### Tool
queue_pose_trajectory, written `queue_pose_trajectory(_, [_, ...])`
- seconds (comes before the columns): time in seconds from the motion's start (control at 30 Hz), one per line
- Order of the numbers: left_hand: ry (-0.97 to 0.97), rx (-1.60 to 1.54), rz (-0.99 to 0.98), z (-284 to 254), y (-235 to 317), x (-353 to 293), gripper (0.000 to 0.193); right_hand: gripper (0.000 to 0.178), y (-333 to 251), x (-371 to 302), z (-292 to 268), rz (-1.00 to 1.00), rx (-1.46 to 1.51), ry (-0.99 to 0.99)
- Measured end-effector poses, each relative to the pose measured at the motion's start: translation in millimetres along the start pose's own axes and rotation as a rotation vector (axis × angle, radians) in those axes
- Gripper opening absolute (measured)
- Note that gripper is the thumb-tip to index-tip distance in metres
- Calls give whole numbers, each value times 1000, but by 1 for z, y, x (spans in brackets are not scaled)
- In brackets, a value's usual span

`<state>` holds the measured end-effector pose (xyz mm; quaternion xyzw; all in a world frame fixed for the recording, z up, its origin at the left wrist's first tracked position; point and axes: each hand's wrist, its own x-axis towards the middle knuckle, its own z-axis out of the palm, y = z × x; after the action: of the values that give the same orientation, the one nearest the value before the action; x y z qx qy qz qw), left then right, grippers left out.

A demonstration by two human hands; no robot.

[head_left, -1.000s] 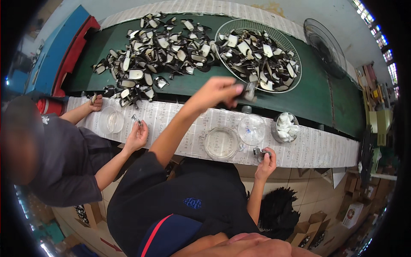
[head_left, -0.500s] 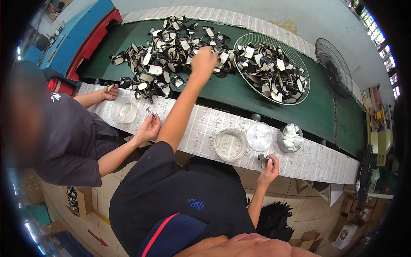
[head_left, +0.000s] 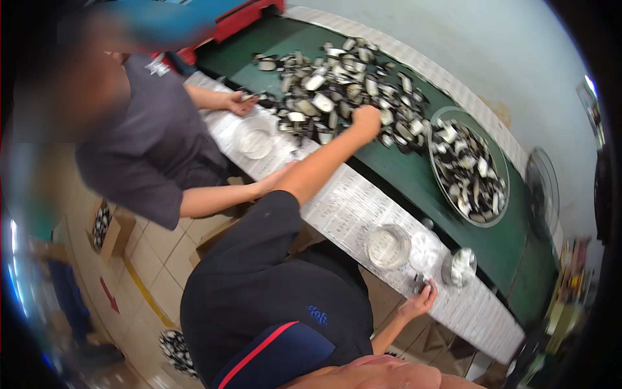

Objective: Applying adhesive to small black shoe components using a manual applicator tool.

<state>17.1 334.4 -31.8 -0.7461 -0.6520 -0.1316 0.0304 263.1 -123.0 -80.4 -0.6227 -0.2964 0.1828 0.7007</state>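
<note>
My left hand [head_left: 367, 123] reaches over the near edge of a heap of small black pieces with pale oval pads [head_left: 322, 102]. Its fingers are curled down into the heap, and the fingertips are hidden. Low on the right, my right hand [head_left: 424, 299] is closed around a small dark grey and silvery piece [head_left: 418, 283], too blurred to name. Close to that hand stand a clear round tub [head_left: 387, 262], a flat clear round lid or dish [head_left: 426, 251] and a clear cup of white lumps [head_left: 461, 267].
A round green-rimmed basket [head_left: 504, 170] of similar pieces rests on the green belt [head_left: 389, 170]. Beyond it is a fan [head_left: 543, 188]. At left a co-worker's hand [head_left: 242, 104] holds a small piece near another clear tub [head_left: 254, 155]. Paper covers the ledge [head_left: 343, 194].
The view has turned and shifted. My left hand has drawn back toward the heap's near edge. A co-worker's nearer hand is now partly hidden behind my left arm. My right hand keeps its piece.
</note>
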Motion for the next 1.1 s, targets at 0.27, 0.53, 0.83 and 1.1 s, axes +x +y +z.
queue_pose_trajectory(0.27, [111,-384,30,-17,-16,-22,11,26,8,1,-7,-8,41,-28])
queue_pose_trajectory(0.53, [272,-399,-4,-22,-13,-32,21,26,7,-4,-7,-12,85,-13])
queue_pose_trajectory(0.83, [375,-787,59,-74,-20,-105,18,23,10,-4,-4,-74,-21,17])
queue_pose_trajectory(1.1, [-219,-780,105,-69,-24,-262,22,22,-1,-3,-2,-3,117,22])
